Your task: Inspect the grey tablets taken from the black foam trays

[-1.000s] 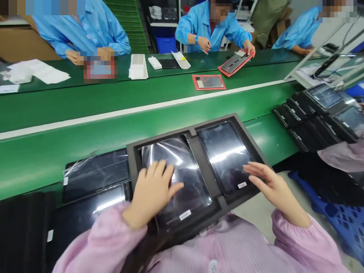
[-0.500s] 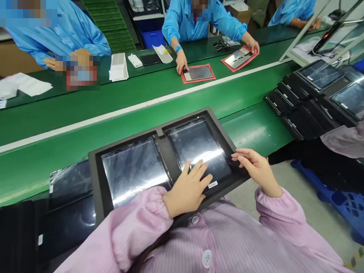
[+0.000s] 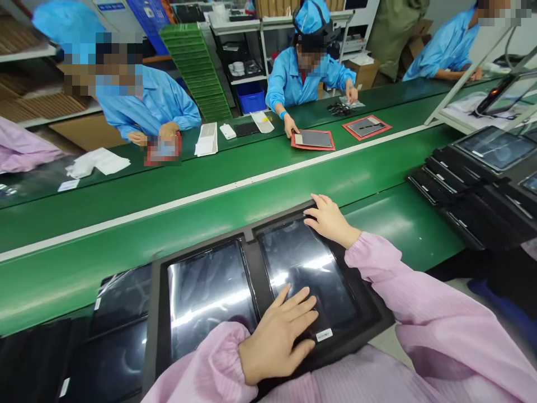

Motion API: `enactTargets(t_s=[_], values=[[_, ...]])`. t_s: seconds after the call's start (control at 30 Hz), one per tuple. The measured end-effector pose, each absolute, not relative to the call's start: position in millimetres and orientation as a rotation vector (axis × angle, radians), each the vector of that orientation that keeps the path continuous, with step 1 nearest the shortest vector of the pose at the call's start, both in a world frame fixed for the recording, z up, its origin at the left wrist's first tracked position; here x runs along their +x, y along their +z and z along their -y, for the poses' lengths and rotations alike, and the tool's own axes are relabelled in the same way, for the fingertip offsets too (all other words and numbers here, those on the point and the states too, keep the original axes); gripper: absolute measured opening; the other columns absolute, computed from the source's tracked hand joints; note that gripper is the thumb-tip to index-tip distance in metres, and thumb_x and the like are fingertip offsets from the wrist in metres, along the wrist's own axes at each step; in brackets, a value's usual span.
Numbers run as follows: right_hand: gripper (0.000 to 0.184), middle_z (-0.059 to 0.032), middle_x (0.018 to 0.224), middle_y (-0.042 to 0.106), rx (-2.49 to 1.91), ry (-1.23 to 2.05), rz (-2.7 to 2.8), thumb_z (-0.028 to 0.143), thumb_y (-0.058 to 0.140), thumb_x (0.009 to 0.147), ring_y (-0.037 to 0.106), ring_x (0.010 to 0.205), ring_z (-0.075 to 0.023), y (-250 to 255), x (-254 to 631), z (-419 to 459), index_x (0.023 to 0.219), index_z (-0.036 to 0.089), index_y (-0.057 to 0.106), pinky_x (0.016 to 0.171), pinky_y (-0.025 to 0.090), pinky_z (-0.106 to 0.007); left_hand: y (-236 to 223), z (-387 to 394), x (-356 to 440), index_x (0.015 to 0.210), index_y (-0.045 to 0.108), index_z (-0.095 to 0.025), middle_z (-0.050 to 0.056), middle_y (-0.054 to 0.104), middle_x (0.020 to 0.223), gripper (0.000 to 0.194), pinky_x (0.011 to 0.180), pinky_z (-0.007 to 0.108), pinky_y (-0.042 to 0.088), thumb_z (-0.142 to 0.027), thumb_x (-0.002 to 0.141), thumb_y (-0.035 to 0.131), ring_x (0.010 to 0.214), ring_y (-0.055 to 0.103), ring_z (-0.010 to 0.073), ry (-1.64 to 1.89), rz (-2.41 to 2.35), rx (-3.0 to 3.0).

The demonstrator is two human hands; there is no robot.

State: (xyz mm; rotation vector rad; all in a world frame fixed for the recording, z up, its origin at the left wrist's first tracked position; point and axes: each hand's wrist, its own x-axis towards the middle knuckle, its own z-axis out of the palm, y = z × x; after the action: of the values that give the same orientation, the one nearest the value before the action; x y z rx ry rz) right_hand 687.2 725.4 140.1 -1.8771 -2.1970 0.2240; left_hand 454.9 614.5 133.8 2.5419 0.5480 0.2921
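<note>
A black two-pocket tray lies at the near edge of the green bench, holding two bagged glossy panels. My left hand rests flat, fingers spread, on the near end of the right panel, just beside its white label. My right hand reaches over to the tray's far right corner, fingers curled down onto the rim and panel edge. The left panel lies untouched in its pocket.
More bagged panels lie under and left of the tray. Stacked black trays with panels fill the right. A green conveyor belt with a white line runs across; beyond it people in blue coats handle red-framed plates.
My right hand has moved from the tray's near right edge to its far right corner. My left hand stays on the right panel. The camera has tilted up.
</note>
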Motion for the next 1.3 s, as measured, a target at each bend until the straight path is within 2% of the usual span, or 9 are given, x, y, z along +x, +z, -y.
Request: enactTargets(t_s=[0.2, 0.37, 0.53, 0.63, 0.73, 0.83, 0.93, 1.17, 1.3], values=[[0.015, -0.0122, 0.126, 0.057, -1.76, 0.137, 2.251, 0.019, 0.057, 0.084, 0.041, 0.124, -0.0343, 141, 681, -729, 0.076, 0.021, 0.07, 0.098, 0.035, -0.057, 120, -632, 435, 0.112, 0.058, -0.021, 0.008, 0.073, 0.093, 0.029, 0.083, 0.036, 0.054, -0.028, 0.089, 0.044, 0.093, 0.067, 0.0195, 0.711, -1.182, 1.943], [0.03, -0.0046, 0.085, 0.069, -1.226, 0.731, 2.443, 0.018, 0.037, 0.091, 0.062, 0.083, -0.0188, 179, 675, -678, 0.075, 0.021, 0.062, 0.1, 0.038, -0.048, 117, -637, 426, 0.146, 0.006, -0.024, 0.004, 0.074, 0.09, 0.069, 0.074, 0.03, 0.056, -0.038, 0.09, 0.044, 0.087, 0.069, 0.0169, 0.745, -1.294, 1.452], [0.029, -0.0011, 0.085, 0.073, -0.708, 1.515, 2.143, 0.035, 0.036, 0.095, 0.068, 0.087, -0.0139, 209, 703, -622, 0.089, 0.026, 0.064, 0.087, 0.052, -0.03, 142, -643, 407, 0.092, 0.069, -0.031, -0.002, 0.074, 0.078, 0.019, 0.097, 0.039, 0.048, -0.029, 0.086, 0.051, 0.09, 0.069, 0.0187, 0.389, -0.867, 1.696], [0.021, -0.0029, 0.094, 0.073, -1.138, 1.062, 2.096, 0.023, 0.046, 0.09, 0.063, 0.104, -0.0204, 191, 725, -605, 0.1, 0.028, 0.064, 0.099, 0.045, -0.045, 153, -642, 393, 0.069, 0.067, -0.026, 0.001, 0.074, 0.075, 0.024, 0.095, 0.043, 0.049, -0.03, 0.086, 0.052, 0.091, 0.069, 0.0231, 0.338, -0.818, 1.57], [0.032, -0.0036, 0.096, 0.073, -1.246, 0.699, 2.319, 0.009, 0.045, 0.084, 0.056, 0.115, -0.0245, 167, 726, -590, 0.101, 0.027, 0.066, 0.108, 0.026, -0.06, 148, -640, 388, 0.097, 0.064, -0.027, 0.007, 0.072, 0.103, 0.019, 0.085, 0.043, 0.055, -0.031, 0.088, 0.048, 0.102, 0.065, 0.0272, 0.454, -1.009, 1.377], [0.035, -0.0035, 0.093, 0.073, -1.082, 0.665, 2.52, 0.008, 0.039, 0.087, 0.058, 0.112, -0.0215, 157, 712, -578, 0.104, 0.024, 0.065, 0.109, 0.027, -0.055, 131, -645, 397, 0.143, 0.018, -0.034, 0.009, 0.063, 0.123, 0.058, 0.091, 0.043, 0.052, -0.024, 0.091, 0.041, 0.11, 0.06, 0.0234, 0.549, -1.118, 1.613], [0.036, -0.0066, 0.105, 0.07, -1.069, 0.491, 2.544, 0.008, 0.036, 0.09, 0.058, 0.113, -0.0193, 157, 702, -576, 0.112, 0.021, 0.061, 0.105, 0.039, -0.044, 116, -660, 413, 0.144, -0.016, -0.025, 0.01, 0.066, 0.118, 0.079, 0.099, 0.052, 0.044, -0.013, 0.088, 0.038, 0.115, 0.057, 0.0228, 0.622, -1.184, 2.157], [0.027, 0.0048, 0.122, 0.061, -1.208, 0.614, 2.499, 0.013, 0.048, 0.088, 0.043, 0.128, -0.0181, 164, 697, -622, 0.075, 0.029, 0.067, 0.111, 0.028, -0.049, 126, -688, 420, 0.13, 0.046, -0.018, 0.004, 0.065, 0.119, 0.06, 0.105, 0.042, 0.04, -0.002, 0.075, 0.028, 0.113, 0.059, 0.0171, 0.341, -1.093, 2.516], [0.019, -0.0029, 0.092, 0.072, -1.344, 0.68, 2.056, 0.023, 0.06, 0.081, 0.064, 0.096, -0.021, 150, 690, -661, 0.062, 0.02, 0.063, 0.092, 0.046, -0.042, 134, -688, 422, 0.126, 0.05, -0.017, 0.001, 0.062, 0.123, 0.061, 0.109, 0.04, 0.034, -0.005, 0.07, 0.028, 0.121, 0.052, 0.0156, 0.236, -1.204, 2.301]])
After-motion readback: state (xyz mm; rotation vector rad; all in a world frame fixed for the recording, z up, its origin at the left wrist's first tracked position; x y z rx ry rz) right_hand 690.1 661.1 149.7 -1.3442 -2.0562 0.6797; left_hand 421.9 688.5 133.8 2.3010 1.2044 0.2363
